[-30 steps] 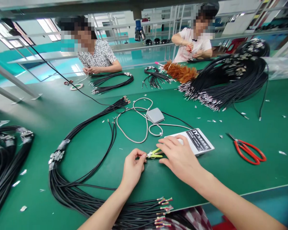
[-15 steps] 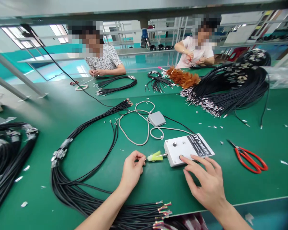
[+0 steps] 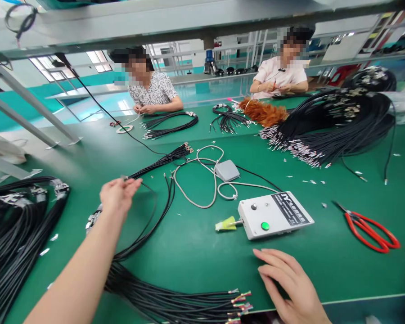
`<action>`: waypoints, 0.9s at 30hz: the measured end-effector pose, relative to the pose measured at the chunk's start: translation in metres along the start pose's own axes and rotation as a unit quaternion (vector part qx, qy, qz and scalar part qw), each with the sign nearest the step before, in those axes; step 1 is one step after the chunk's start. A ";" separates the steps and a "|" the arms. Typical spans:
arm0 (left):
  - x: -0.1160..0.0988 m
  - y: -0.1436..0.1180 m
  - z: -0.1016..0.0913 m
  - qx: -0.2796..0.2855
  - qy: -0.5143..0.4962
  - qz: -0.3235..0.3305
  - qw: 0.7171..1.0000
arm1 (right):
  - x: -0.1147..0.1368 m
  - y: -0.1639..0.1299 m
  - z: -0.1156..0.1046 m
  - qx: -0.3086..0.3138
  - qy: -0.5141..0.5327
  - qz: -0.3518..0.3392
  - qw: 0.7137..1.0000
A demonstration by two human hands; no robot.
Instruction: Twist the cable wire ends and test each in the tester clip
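Observation:
My left hand is raised over the bent bundle of black cables, its fingers pinched on a thin black cable that curves down from them. The exact grip point is partly hidden. My right hand hovers at the front edge of the table, fingers stretched and holding nothing. Just beyond it lies a white control box with a black label, a knob and a lit green button. From the box's left side sticks a metal shaft with a yellow-green tip, nothing inserted in it.
Red-handled scissors lie right of the box. A grey pedal with looped cord sits behind it. More black cable bundles lie at left and back right. Two people work across the green table. A shelf beam spans overhead.
My left hand has moved from the yellow-green tip leftward to above the cable bundle, carrying a cable. My right hand has left the button and drawn back toward me; the button now shows green.

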State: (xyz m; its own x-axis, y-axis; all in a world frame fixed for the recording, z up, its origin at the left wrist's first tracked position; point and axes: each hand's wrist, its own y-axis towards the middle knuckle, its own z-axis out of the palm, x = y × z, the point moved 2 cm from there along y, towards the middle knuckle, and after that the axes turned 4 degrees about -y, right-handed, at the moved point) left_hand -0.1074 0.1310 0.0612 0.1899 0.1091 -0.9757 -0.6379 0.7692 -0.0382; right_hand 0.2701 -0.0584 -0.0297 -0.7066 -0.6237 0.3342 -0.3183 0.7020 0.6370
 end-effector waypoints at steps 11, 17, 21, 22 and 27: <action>0.065 -0.219 -0.021 0.628 0.453 0.113 0.623 | 0.011 0.010 0.002 0.024 0.093 0.122 0.988; 0.054 -0.213 -0.018 0.591 0.407 0.047 0.695 | 0.025 0.023 0.015 0.065 0.225 0.238 0.943; 0.053 -0.214 -0.011 0.527 0.319 0.027 0.787 | 0.032 0.036 0.021 0.086 0.321 0.319 0.887; 0.054 -0.216 -0.011 0.510 0.301 0.021 0.805 | 0.033 0.040 0.022 0.091 0.348 0.336 0.870; 0.059 -0.216 -0.013 0.465 0.223 -0.113 0.849 | 0.034 0.056 0.033 0.104 0.511 0.397 0.755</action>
State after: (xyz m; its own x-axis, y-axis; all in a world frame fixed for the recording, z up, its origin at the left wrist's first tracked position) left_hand 0.0316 -0.0369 0.0088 -0.2045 -0.1964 -0.9590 0.2818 0.9264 -0.2498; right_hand 0.2072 -0.0283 -0.0057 0.0963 0.1584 0.9827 -0.2184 0.9666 -0.1344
